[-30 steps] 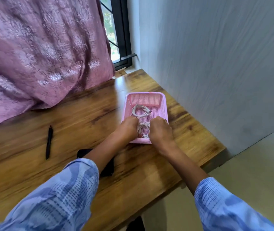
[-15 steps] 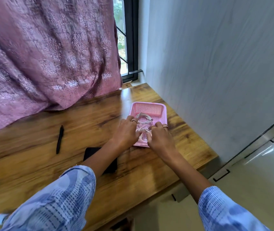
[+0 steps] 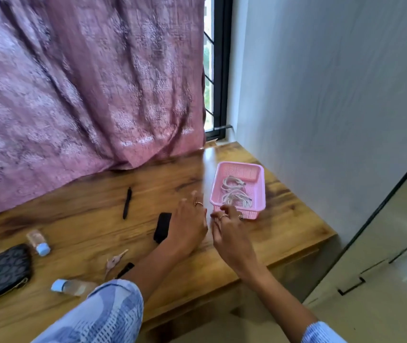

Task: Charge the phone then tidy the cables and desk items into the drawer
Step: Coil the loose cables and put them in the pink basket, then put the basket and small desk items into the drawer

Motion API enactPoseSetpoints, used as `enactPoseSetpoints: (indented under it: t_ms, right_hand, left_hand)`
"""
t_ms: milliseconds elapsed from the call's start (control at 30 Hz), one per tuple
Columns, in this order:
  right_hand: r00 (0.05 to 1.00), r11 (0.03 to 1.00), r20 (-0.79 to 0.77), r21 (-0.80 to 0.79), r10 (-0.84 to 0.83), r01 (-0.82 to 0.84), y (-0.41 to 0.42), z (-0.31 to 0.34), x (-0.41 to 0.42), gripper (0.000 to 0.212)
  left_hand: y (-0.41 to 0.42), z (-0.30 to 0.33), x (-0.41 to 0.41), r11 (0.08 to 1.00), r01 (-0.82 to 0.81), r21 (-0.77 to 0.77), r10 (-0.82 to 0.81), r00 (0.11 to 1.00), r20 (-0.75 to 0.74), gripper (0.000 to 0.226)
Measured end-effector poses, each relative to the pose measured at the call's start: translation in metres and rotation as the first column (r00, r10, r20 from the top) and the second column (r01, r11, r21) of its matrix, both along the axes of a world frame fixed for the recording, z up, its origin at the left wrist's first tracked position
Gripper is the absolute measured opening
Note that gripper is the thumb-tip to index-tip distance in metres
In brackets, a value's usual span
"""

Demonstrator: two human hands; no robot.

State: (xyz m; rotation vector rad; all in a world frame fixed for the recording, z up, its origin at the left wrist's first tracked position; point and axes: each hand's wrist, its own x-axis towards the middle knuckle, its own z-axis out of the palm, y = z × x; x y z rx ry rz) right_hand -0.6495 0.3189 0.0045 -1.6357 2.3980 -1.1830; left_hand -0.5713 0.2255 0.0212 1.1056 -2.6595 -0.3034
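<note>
A pink mesh tray [image 3: 260, 191] sits at the right end of the wooden desk [image 3: 284, 229]. Two coiled white cables [image 3: 235, 193] lie inside it. My left hand [image 3: 189, 225] hovers just left of the tray with fingers spread and holds nothing. My right hand [image 3: 232, 233] is at the tray's near edge, fingers loosely bent and empty. A black phone-like slab [image 3: 162, 227] lies flat beside my left wrist. A black pen [image 3: 127, 203] rests farther left.
Two small bottles with blue caps [image 3: 39, 242] [image 3: 70, 287], a dark patterned pouch [image 3: 4, 271], a pink clip [image 3: 114, 261] and a small black item [image 3: 125, 269] lie at the near left. A pink curtain [image 3: 86, 82] hangs behind. A cabinet [image 3: 383, 256] stands right.
Both hands have let go of the cables and drawn back out of the tray. The camera has swung left, bringing the desk's left-hand items into sight.
</note>
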Motion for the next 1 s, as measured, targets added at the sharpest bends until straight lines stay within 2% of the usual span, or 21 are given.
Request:
enactPoseSetpoints:
  t_ms: [67,133,267,333,400,467,533,600,667,700,733,833,900,1000]
  right_hand:
    - [1.000,0.999,-0.024,0.030,-0.017,0.018,0.003,-0.007,0.010,0.026]
    - [0.999,0.998,0.024,0.043,-0.046,0.045,0.010,-0.013,0.028,0.024]
    - [0.950,0.996,0.310,-0.054,-0.045,0.065,0.042,-0.019,0.077,0.033]
    - [0.884,0.972,0.445,-0.104,-0.144,0.211,0.055,-0.036,0.093,0.030]
    - [0.764,0.922,0.590,-0.084,-0.260,0.379,0.072,-0.055,0.111,0.021]
    - [0.643,0.875,0.710,-0.079,-0.286,0.477,0.085,-0.070,0.123,0.016]
    - [0.468,0.831,0.809,0.045,-0.356,0.554,0.091,-0.081,0.134,0.012]
    - [0.201,0.774,0.881,0.243,-0.428,0.585,0.087,-0.095,0.140,0.014]
    - [-0.144,0.765,0.901,0.424,-0.409,0.484,0.077,-0.110,0.145,0.030]
    - [-0.273,0.784,0.891,0.450,-0.362,0.429,0.072,-0.114,0.146,0.041]
    - [-0.337,0.807,0.880,0.452,-0.334,0.380,0.067,-0.120,0.150,0.048]
    - [-0.371,0.860,0.887,0.400,-0.275,0.318,0.048,-0.139,0.157,0.061]
    - [-0.410,0.873,0.892,0.346,-0.192,0.344,0.037,-0.150,0.158,0.067]
    - [-0.487,0.841,0.868,0.334,-0.099,0.425,0.027,-0.162,0.149,0.065]
  left_hand:
    - [0.005,-0.005,0.016,1.000,0.009,0.018,-0.009,1.000,0.003,0.050]
    - [0.014,-0.007,0.037,0.998,0.025,0.066,-0.026,1.000,0.014,0.051]
    - [0.030,-0.028,0.083,0.991,0.078,0.110,-0.083,0.996,0.037,0.050]
    - [0.039,-0.041,0.106,0.981,0.141,0.131,-0.144,0.990,0.010,0.050]
    - [0.050,-0.054,0.132,0.959,0.233,0.163,-0.242,0.969,0.042,0.056]
    - [0.054,-0.064,0.150,0.945,0.304,0.117,-0.316,0.943,0.101,0.064]
    - [0.050,-0.074,0.167,0.934,0.346,0.086,-0.356,0.915,0.191,0.072]
    - [0.042,-0.087,0.180,0.930,0.359,0.085,-0.368,0.896,0.246,0.076]
    - [0.036,-0.099,0.187,0.923,0.376,0.077,-0.383,0.886,0.260,0.076]
    - [0.035,-0.102,0.187,0.921,0.385,0.049,-0.385,0.889,0.248,0.075]
    - [0.034,-0.105,0.189,0.919,0.392,0.032,-0.388,0.890,0.240,0.074]
    - [0.032,-0.108,0.189,0.915,0.401,0.041,-0.400,0.891,0.214,0.074]
    - [0.031,-0.109,0.188,0.911,0.410,0.044,-0.410,0.891,0.197,0.074]
    - [0.030,-0.112,0.187,0.918,0.397,0.022,-0.395,0.903,0.171,0.069]
